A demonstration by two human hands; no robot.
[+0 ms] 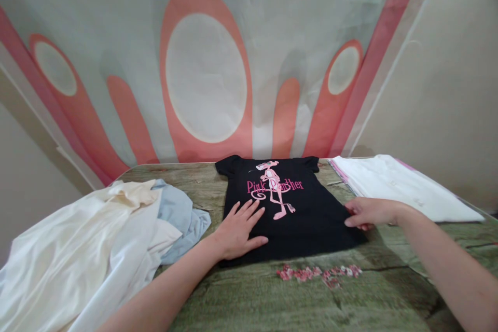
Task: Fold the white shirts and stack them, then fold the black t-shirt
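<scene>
A black T-shirt (311, 228) with a pink cartoon panther and pink lettering lies spread flat, its sleeves toward the wall and its hem toward me. My left hand (241, 231) rests flat on the shirt's lower left part, fingers spread. On the opposite side, my right hand (369, 212) pinches the shirt's right edge, a little above the hem corner. Thumb and fingers are closed there on the black fabric.
Loose cream and white garments (93, 238) and a pale blue one (177, 218) are heaped at the left. Folded clothes with a white one on top (404, 187) lie at the right. The wood-patterned tabletop (241, 301) bears a pink flower print and meets a decorated wall (319, 5).
</scene>
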